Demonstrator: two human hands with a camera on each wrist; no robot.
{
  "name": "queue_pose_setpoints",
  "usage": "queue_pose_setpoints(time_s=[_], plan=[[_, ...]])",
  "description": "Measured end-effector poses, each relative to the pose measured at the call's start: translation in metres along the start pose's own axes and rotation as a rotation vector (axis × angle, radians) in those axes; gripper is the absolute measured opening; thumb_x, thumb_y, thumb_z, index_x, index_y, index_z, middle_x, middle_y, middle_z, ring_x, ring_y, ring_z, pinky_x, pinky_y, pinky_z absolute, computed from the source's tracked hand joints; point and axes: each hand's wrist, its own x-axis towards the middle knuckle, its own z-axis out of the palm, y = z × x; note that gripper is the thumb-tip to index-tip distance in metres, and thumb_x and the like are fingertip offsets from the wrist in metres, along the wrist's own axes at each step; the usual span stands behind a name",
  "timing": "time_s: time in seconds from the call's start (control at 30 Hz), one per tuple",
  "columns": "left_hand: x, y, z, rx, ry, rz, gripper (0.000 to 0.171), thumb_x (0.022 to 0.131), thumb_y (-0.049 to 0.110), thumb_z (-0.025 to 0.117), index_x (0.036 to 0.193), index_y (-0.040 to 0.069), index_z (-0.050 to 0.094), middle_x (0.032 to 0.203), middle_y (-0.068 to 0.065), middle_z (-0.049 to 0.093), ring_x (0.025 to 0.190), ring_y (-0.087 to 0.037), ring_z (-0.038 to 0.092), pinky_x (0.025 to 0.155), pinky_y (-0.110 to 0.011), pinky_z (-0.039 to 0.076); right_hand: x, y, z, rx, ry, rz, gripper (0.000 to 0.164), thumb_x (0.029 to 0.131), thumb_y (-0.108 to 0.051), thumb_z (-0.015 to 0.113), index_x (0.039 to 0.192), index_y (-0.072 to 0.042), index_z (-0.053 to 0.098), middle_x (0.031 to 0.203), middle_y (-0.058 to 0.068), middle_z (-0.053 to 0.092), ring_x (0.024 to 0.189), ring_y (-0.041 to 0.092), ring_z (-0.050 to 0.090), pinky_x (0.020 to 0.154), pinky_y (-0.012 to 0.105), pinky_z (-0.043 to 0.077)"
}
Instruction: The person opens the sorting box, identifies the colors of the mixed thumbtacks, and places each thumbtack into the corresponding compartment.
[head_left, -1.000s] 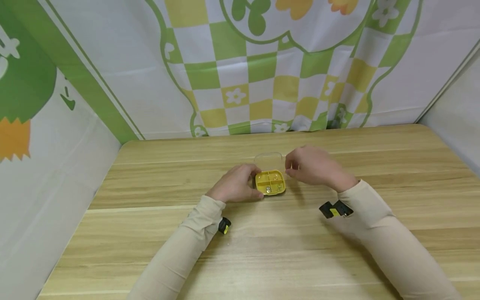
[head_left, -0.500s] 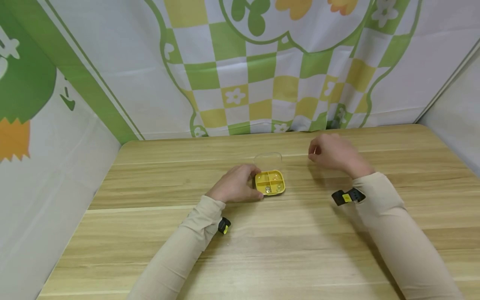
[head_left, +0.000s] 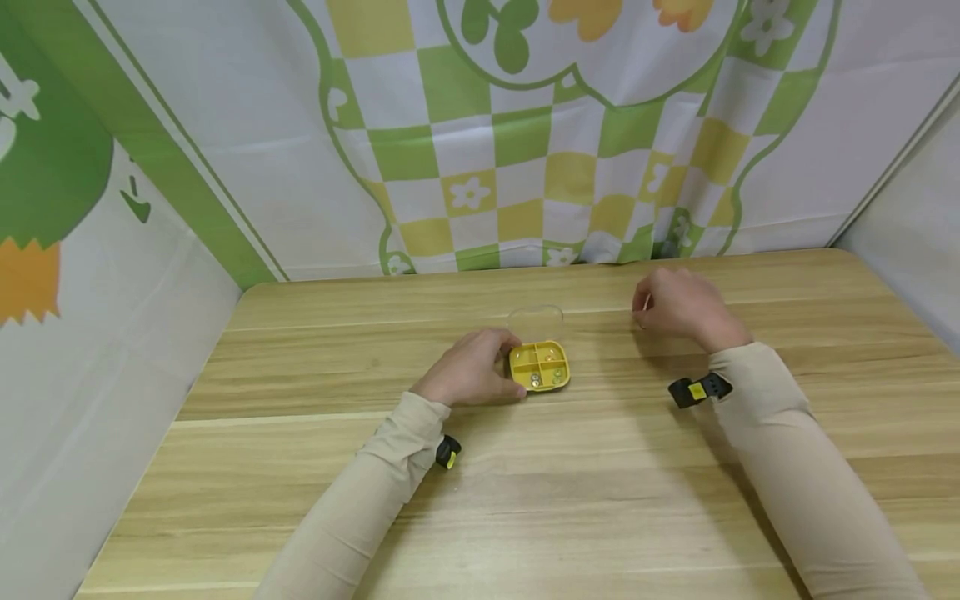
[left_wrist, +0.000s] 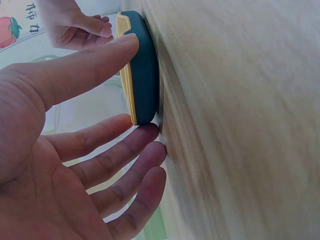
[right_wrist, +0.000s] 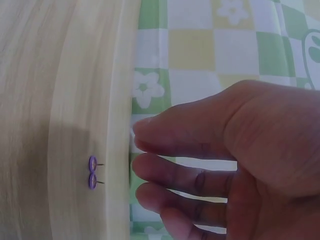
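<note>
A small yellow compartment box (head_left: 540, 365) with a dark teal base lies on the table, its clear lid (head_left: 536, 320) raised at the back. Small shiny pieces sit in its compartments. My left hand (head_left: 474, 367) grips the box at its left side; in the left wrist view its thumb is on one edge and the forefinger on another. Farther right, my right hand (head_left: 681, 308) hovers over the table with bent fingers, nothing visible between them. In the right wrist view, a pair of purple stud earrings (right_wrist: 93, 164) lies on the table near the fingertips, posts pointing out.
The wooden table (head_left: 525, 500) ends at the back against a checked green, yellow and white curtain (head_left: 517, 167). Pale printed cloth walls stand left and right. Each wrist wears a black strap, as on the right one (head_left: 699, 390).
My right hand has moved away from the box's right side, rightward and toward the back of the table, slowing in the last half second. My left hand and the box have stayed put.
</note>
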Motion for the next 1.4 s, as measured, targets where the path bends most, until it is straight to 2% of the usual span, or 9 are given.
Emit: queue_pose_setpoints(time_s=[0.23, 0.4, 0.73, 1.1, 1.4], plan=[[-0.001, 0.0, 0.0, -0.002, -0.003, 0.004, 0.061, 0.076, 0.015, 0.091, 0.129, 0.0, 0.064, 0.117, -0.009, 0.068, 0.109, -0.023, 0.06, 0.102, -0.042, 0.046, 0.001, 0.006, 0.002, -0.001, -0.011, 0.022, 0.005, 0.081, -0.013, 0.07, 0.083, -0.012, 0.074, 0.085, 0.005, 0.069, 0.076, 0.026, 0.061, 0.067, 0.046, 0.049], [-0.001, 0.0, 0.0, -0.003, -0.004, 0.006, 0.061, 0.076, 0.015, 0.091, 0.129, 0.0, 0.063, 0.117, -0.009, 0.067, 0.109, -0.024, 0.06, 0.102, -0.043, 0.045, 0.001, 0.009, 0.003, -0.002, -0.018, 0.037, 0.004, 0.08, -0.015, 0.073, 0.083, -0.011, 0.074, 0.086, 0.007, 0.068, 0.077, 0.028, 0.06, 0.066, 0.046, 0.048], [0.0, 0.0, 0.0, -0.002, -0.005, 0.004, 0.061, 0.077, 0.015, 0.091, 0.13, 0.001, 0.063, 0.117, -0.009, 0.068, 0.109, -0.023, 0.06, 0.102, -0.042, 0.045, 0.001, 0.01, 0.004, -0.006, -0.041, 0.059, 0.005, 0.084, -0.016, 0.075, 0.083, -0.012, 0.074, 0.087, 0.008, 0.068, 0.074, 0.028, 0.058, 0.062, 0.046, 0.048], [-0.001, 0.0, -0.001, 0.004, -0.007, 0.007, 0.06, 0.077, 0.015, 0.091, 0.129, 0.001, 0.064, 0.116, -0.008, 0.067, 0.108, -0.024, 0.06, 0.101, -0.043, 0.046, 0.003, 0.011, 0.009, -0.02, -0.045, 0.075, 0.007, 0.085, -0.013, 0.07, 0.079, -0.014, 0.073, 0.087, 0.008, 0.067, 0.076, 0.029, 0.059, 0.062, 0.046, 0.049], [-0.001, 0.001, -0.001, 0.006, -0.006, -0.007, 0.06, 0.076, 0.015, 0.091, 0.128, 0.001, 0.064, 0.115, -0.008, 0.067, 0.108, -0.023, 0.06, 0.102, -0.043, 0.046, 0.004, 0.011, 0.012, -0.013, -0.053, 0.073, 0.012, 0.085, -0.009, 0.07, 0.074, -0.014, 0.071, 0.08, 0.006, 0.064, 0.071, 0.027, 0.056, 0.062, 0.044, 0.047]])
